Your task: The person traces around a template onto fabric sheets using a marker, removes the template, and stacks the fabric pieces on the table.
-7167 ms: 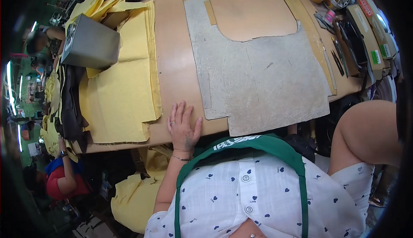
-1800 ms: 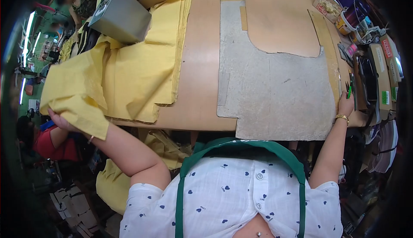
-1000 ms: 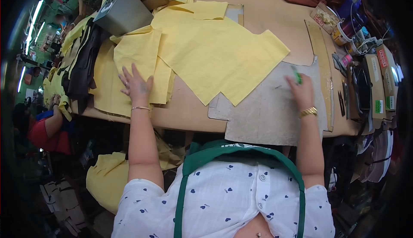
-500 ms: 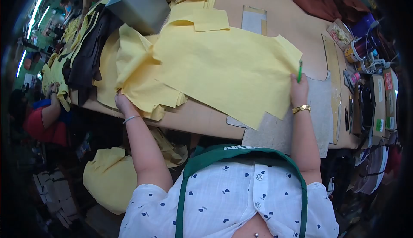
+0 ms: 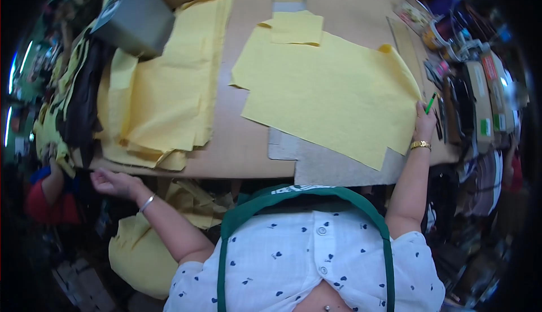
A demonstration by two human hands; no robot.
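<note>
My right hand (image 5: 425, 121) grips the right edge of a large cut piece of yellow fabric (image 5: 327, 86). A green pen (image 5: 431, 103) is held in the same hand and sticks up past the fingers. The fabric lies over grey templates (image 5: 344, 168), and its right edge curls up. A smaller yellow flap (image 5: 297, 28) lies at its top. My left hand (image 5: 116, 183) is off the table's front edge with its fingers curled in, and nothing shows in them. It is nearest to a stack of yellow fabric (image 5: 169, 103), apart from it.
A metal box (image 5: 138, 21) weighs down the stack. Dark fabric (image 5: 84, 103) hangs at the left, where another person's hand (image 5: 52, 155) shows. Boxes (image 5: 497, 86) and tools line the right edge of the table (image 5: 243, 162). A yellow bundle (image 5: 141, 250) sits below.
The large yellow piece has moved right, clear of the stack, with my right hand. My left hand has let go of the yellow fabric and moved left and down.
</note>
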